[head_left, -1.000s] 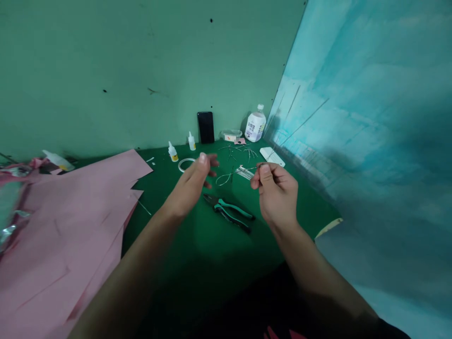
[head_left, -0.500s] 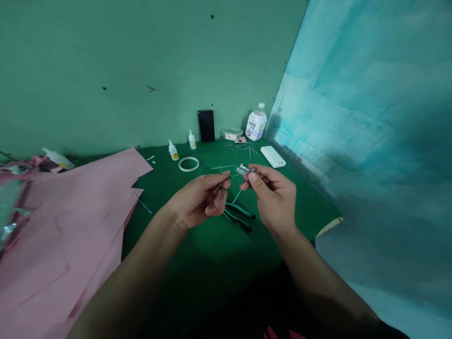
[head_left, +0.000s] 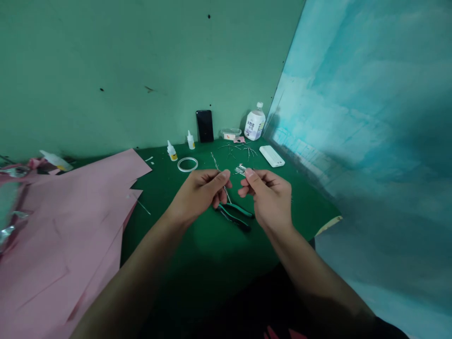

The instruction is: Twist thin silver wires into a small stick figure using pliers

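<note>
Since the frame half a second ago, the twisted wire [head_left: 215,162] has swung: it is now standing out above the left hand [head_left: 197,193], near the middle of the frame, rather than stretching toward the right hand [head_left: 271,195]. It is slanting from upper left to lower right, its lower part showing below the fingers and ending, in view, over the pliers [head_left: 240,209]. The wire is looking very light and thin, likely springy and easy to bend or kink, so a gentle fingertip pinch around its middle should suit it best; its ends may be sharp. The left hand is clamping that middle between thumb and curled fingers, with both ends sticking out. The right hand, just right of center, is curling its fingers with the thumb lying over the forefinger; whether it is pinching a wire end cannot be told. Its fingertips are overlapping a bundle [head_left: 240,169] of short wires in the view, and contact there is unclear. The pliers are lying on the green table [head_left: 212,249] below the hands, their head hidden behind the left fingers. A ring [head_left: 188,171] is lying left of the wire.
</note>
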The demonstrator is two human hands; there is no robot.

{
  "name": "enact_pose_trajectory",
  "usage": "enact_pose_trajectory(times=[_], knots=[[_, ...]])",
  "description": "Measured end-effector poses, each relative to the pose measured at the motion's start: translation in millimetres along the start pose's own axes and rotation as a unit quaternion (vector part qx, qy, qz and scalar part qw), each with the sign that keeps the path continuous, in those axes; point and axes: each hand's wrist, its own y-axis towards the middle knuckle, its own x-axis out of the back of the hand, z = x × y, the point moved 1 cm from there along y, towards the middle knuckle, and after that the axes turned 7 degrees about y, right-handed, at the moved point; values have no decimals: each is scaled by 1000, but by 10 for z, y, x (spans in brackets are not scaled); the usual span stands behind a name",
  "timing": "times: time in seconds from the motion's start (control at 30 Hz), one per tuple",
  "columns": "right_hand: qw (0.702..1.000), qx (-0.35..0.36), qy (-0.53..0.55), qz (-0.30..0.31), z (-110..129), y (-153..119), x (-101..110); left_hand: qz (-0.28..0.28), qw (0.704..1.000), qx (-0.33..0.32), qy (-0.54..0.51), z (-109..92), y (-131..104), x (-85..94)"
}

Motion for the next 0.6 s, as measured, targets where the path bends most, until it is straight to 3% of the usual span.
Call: enact_pose_trajectory(times=[0.1,0.23,0.47,0.6], knots=[[999,-37,31,-22,-40,23,-37,-93,961,-130,227,-21,-17,13],[996,-71,47,-41,-88,62,-70,-195,873,-177,411,23,-15,-22],[993,-84,70,-37,-83,96,-28,-195,827,-214,481,73,-26,-43],[984,-134,105,-46,-55,117,-26,-164,796,-245,528,122,-11,25]])
